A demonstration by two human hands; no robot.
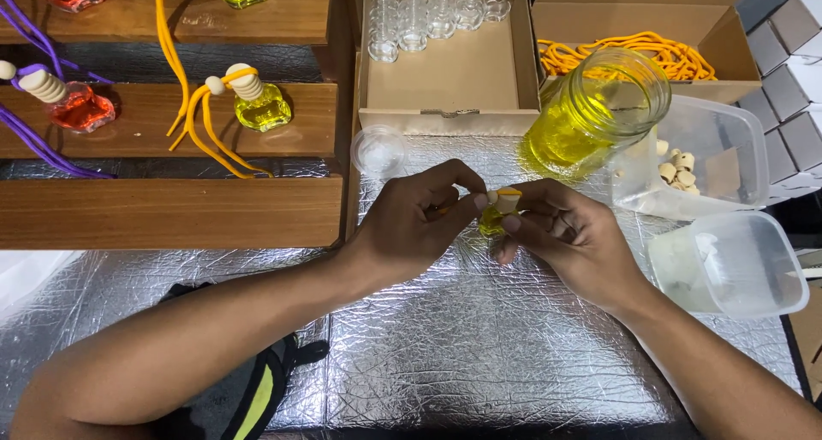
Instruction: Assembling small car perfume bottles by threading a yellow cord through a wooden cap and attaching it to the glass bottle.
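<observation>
Yellow-filled small glass bottle, pinched between left hand and right hand over the foil-covered table's middle; fingers clamp its wooden cap. Capping appears underway; seating demands straight pressure.

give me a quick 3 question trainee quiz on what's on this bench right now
1. True or false: both hands hold the small yellow bottle together.
2. Which colour is the liquid in the big glass jar? A red, B yellow, C purple.
3. Fill in: the orange cords lie in a cardboard ____.

Key
1. True: the left hand and right hand pinch it over the foil mat.
2. B: yellow.
3. Box, behind the jar.
</observation>
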